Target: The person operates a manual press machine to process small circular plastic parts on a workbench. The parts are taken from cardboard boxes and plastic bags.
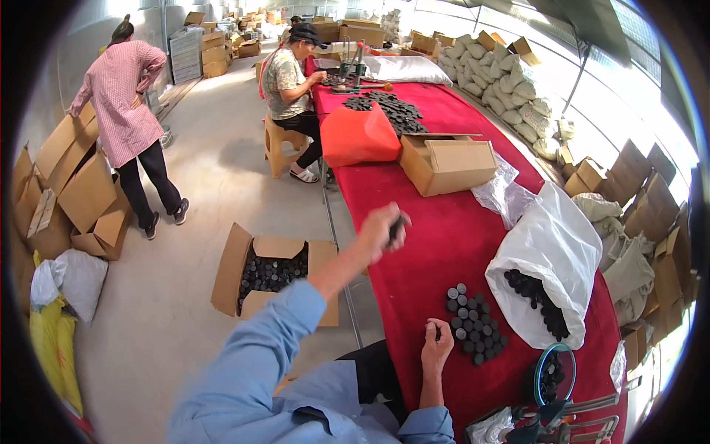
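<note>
My left hand [381,233] is stretched forward over the left edge of the red-covered table [436,244]. Its fingers are closed around a black cap [396,229], slightly smeared by motion. Close to my body, my right hand [436,346] rests at the table with curled fingers. A bit of black shows between thumb and fingers, too small to make out fully. Just right of that hand lies a loose group of round black caps [477,325], some with hollow sides up. Farther right, more black caps [543,300] spill from the mouth of a white sack [551,237].
A carton of black caps [274,274] stands on the floor at left. Near my right are a teal-rimmed bowl [538,374] and a metal hand press [555,425]. Ahead sit a brown box [462,166] and red bag [360,137]. One person sits farther along the table; another stands left.
</note>
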The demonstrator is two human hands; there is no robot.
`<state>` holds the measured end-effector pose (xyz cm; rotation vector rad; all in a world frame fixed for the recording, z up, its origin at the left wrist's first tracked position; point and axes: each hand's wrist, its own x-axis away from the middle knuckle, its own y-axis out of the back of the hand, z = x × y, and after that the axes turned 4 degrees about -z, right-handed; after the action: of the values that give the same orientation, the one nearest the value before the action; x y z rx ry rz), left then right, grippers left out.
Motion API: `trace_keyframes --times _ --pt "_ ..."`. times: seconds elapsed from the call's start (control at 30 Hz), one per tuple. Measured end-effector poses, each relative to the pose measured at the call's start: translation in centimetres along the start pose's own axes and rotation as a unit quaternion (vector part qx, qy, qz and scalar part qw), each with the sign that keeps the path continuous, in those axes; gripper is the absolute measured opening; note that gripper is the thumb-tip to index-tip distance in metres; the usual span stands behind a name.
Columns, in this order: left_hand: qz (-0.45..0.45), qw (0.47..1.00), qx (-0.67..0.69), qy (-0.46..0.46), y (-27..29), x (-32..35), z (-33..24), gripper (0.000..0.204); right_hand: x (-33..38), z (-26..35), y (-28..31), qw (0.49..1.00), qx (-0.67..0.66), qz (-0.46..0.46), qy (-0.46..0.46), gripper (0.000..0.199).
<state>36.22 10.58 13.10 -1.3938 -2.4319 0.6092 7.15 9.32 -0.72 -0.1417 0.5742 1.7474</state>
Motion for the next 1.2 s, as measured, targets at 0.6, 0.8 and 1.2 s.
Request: trace_keyframes --times 0.6,0.8,1.2 --pt "0.187 0.89 -0.414 -0.042 -4.8 8.6 16.1 0.028 -0.7 -0.1 0.6 0.967 -0.218 -0.006 -0.135 0.018" --pt "0.134 0.912 -0.363 -0.136 -5.2 8.3 17.4 0.023 -0.6 -0.6 1.4 0.987 -0.131 -0.015 -0.097 0.022" --pt "0.131 0.919 -0.33 -0.171 -4.3 9.6 17.7 0.022 -0.2 0.1 0.7 0.983 -0.145 0.013 -0.111 0.025"
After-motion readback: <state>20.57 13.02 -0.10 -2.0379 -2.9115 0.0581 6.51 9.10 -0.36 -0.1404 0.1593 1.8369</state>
